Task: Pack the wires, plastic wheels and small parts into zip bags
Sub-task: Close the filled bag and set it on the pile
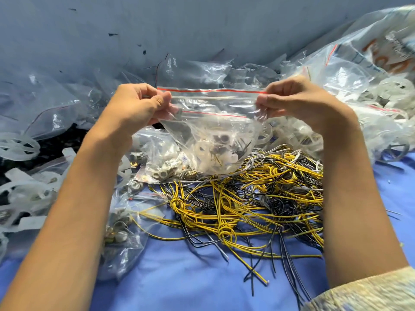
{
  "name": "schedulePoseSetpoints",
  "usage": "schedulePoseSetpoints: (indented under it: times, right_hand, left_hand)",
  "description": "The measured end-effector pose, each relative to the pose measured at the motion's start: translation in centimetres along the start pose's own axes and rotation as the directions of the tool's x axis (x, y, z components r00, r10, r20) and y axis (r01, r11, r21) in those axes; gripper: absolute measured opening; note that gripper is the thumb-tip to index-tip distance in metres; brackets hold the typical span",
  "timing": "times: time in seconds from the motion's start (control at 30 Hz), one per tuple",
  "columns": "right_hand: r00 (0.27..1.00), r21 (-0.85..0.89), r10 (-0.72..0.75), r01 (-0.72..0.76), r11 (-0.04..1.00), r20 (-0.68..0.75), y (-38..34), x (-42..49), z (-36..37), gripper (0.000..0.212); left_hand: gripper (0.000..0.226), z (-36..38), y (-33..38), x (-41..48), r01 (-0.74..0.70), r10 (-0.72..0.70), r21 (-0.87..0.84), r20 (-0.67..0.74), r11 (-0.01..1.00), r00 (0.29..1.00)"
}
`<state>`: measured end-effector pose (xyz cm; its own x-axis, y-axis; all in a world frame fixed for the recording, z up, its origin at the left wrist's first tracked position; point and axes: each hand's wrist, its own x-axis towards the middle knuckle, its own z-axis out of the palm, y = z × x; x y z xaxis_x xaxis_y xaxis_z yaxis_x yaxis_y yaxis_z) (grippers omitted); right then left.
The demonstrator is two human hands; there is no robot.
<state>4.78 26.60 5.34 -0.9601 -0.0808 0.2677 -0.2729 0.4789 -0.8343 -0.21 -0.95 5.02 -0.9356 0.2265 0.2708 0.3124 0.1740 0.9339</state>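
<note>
From the head camera, a clear zip bag (213,129) hung mouth up in the middle of the view. Its red-lined zip strip ran level from left to right, and its rounded bottom sagged towards the wires (258,198). The left hand (139,104) pinched the bag's top left corner and the right hand (292,102) pinched the top right, the two hands held well apart with the strip taut between them. Small parts (221,149) lay bunched in the bag's bottom.

Whether the bottom touched the yellow and black wire heap could not be told. Filled bags (161,160) and plastic wheels (20,147) crowded the left, a large plastic sack (370,63) the right, and a grey-blue wall (157,30) closed the back. Bare blue cloth (179,277) lay open between the forearms.
</note>
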Motion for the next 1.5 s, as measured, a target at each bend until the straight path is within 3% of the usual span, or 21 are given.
schedulePoseSetpoints:
  times: [0.13, 0.47, 0.67, 0.97, 1.27, 1.5]
  right_hand:
    - [1.000, 0.060, -0.017, 0.018, 0.998, -0.014, -0.2, -0.1, 0.1, 0.021]
    - [0.996, 0.079, -0.085, 0.083, 0.993, 0.020, -0.6, -0.2, 0.4, 0.020]
    - [0.986, 0.057, -0.149, 0.153, 0.987, -0.068, -0.9, -0.1, 0.5, 0.018]
    - [0.994, 0.039, -0.111, 0.110, 0.993, 0.023, -0.9, -0.2, 0.7, 0.016]
    - [0.980, -0.022, -0.200, 0.199, 0.980, -0.021, -1.1, -0.1, 0.9, 0.010]
    - [0.993, -0.065, -0.119, 0.120, 0.991, 0.018, -1.3, -0.1, 1.5, 0.016]
  left_hand:
    - [0.021, -0.2, 0.0, -0.1, 0.007, -0.007, 0.007, -0.004, 1.000, 1.000]
    - [0.022, -0.4, 0.2, 0.1, 0.071, -0.071, 0.004, 0.003, 0.997, 0.997]
    - [0.014, -0.4, 0.2, 0.1, 0.132, -0.132, 0.000, 0.028, 0.991, 0.991]
    - [0.010, -0.7, -0.3, 0.3, 0.095, -0.095, -0.014, -0.014, 0.995, 0.995]
    - [0.008, -0.7, -0.3, 0.2, 0.075, -0.076, -0.025, -0.032, 0.997, 0.997]
    - [0.004, -0.6, -0.3, 0.1, 0.086, -0.087, 0.035, 0.026, 0.996, 0.996]
